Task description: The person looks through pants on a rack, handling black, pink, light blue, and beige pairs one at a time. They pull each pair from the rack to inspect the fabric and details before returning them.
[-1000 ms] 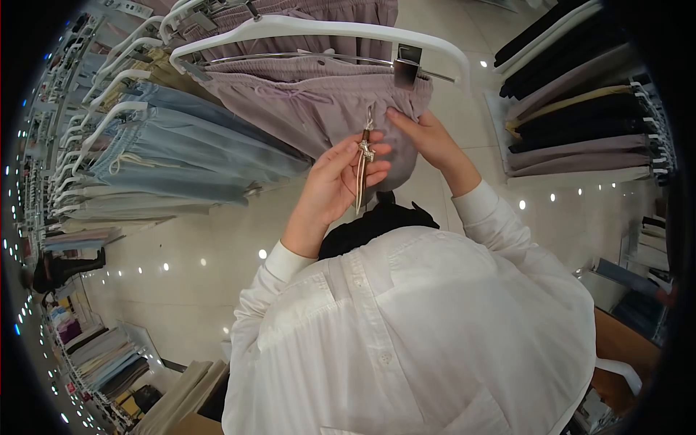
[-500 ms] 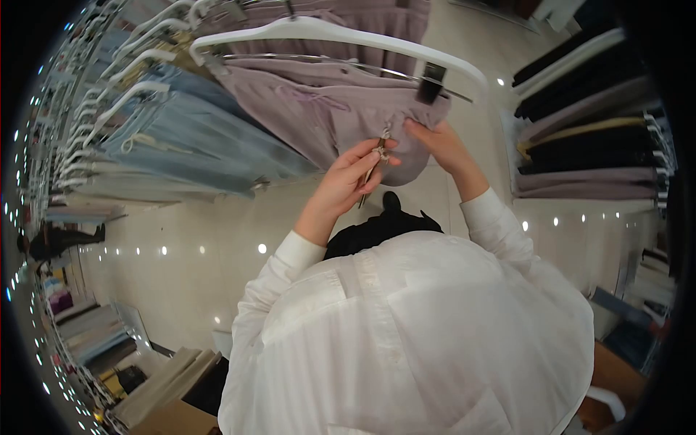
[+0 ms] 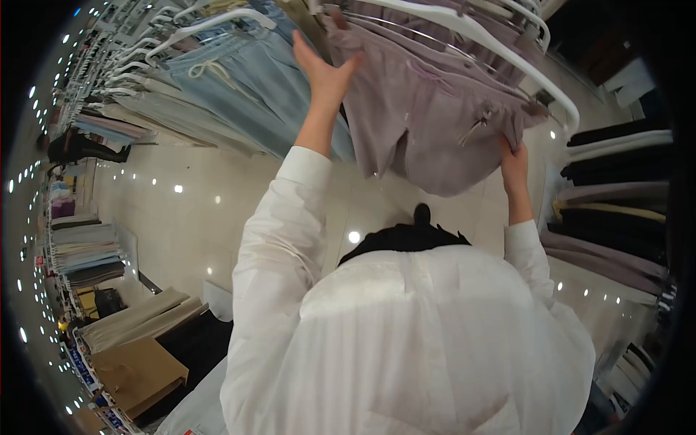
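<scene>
Mauve trousers [image 3: 442, 138] with a drawstring waist hang in front of me from a white hanger [image 3: 464, 29]. My left hand [image 3: 326, 69] is raised at their left waist edge, fingers spread, thumb against the fabric. At the right side, my right hand [image 3: 515, 163] has its fingers closed on the edge of the trousers. A small metallic-looking ornament [image 3: 476, 127] with thin dangling ends lies against the front, to the left of my right hand. Light blue trousers [image 3: 243, 80] with a pale drawstring hang just left of my left hand.
More garments on white hangers [image 3: 134, 72] line the rail to the left. Folded dark and mauve trousers [image 3: 616, 174] hang on a rack at right. Lower left are a cardboard box [image 3: 138, 373] and beige garments [image 3: 138, 319]. A person [image 3: 83, 148] stands far left.
My left hand has let go of the metallic ornament and moved up and left to the waist edge. My right hand has moved right and down along the trousers, which now face me more fully.
</scene>
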### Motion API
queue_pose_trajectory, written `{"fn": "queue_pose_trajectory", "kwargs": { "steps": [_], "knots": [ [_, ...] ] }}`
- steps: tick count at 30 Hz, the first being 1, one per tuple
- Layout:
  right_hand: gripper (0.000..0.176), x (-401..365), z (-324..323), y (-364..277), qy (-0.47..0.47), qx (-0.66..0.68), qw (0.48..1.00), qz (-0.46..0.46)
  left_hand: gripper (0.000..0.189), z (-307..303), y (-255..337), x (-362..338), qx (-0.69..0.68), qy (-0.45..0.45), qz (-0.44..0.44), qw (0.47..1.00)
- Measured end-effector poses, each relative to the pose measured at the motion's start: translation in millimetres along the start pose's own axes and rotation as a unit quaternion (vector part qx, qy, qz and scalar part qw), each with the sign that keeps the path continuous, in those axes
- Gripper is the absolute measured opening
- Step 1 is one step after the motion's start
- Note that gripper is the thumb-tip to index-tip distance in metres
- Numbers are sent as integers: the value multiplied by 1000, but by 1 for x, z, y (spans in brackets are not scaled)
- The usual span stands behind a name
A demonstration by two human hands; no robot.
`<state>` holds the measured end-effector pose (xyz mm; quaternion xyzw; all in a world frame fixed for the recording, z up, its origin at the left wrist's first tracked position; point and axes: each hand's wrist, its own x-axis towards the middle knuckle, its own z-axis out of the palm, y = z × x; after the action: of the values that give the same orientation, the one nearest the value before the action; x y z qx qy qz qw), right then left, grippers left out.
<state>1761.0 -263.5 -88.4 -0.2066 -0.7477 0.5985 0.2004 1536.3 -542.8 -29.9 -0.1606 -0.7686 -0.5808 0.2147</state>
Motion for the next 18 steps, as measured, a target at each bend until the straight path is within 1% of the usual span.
{"fn": "queue_pose_trajectory", "kwargs": {
  "steps": [1,2,3,4,5,7,9,11,13,15,17,18],
  "knots": [
    [26,1,3,-2,27,-17,999,-18,76,-3,6,11,57,114,31,991],
    [27,2,5,-3,55,-34,997,-33,76,-7,9,17,58,119,37,991],
    [27,5,2,-1,52,-32,997,-37,65,-13,12,18,-113,-36,-24,993],
    [28,8,-2,4,52,-60,997,-17,55,-17,13,16,-278,-188,-84,938],
    [30,10,-4,8,52,-89,995,3,35,-14,12,7,-286,-212,-115,928],
    [31,12,0,6,66,-82,994,-6,22,-11,1,-8,-259,-224,-156,926],
    [32,12,3,7,84,-76,993,-14,19,-12,-7,-21,-251,-212,-163,930],
    [34,14,4,13,122,-147,981,-36,17,-17,-13,-27,-248,-199,-170,933],
    [34,19,4,18,133,-156,978,-48,19,-29,-19,-28,-146,-217,-206,943],
    [34,21,0,26,150,-168,973,-53,19,-38,-24,-26,-150,-225,-186,945],
    [31,26,-10,33,120,-234,964,-31,18,-43,-31,-26,-157,-228,-164,947],
    [31,25,-13,37,131,-240,961,-27,18,-44,-28,-27,-166,-237,-163,943]
  ]
}}
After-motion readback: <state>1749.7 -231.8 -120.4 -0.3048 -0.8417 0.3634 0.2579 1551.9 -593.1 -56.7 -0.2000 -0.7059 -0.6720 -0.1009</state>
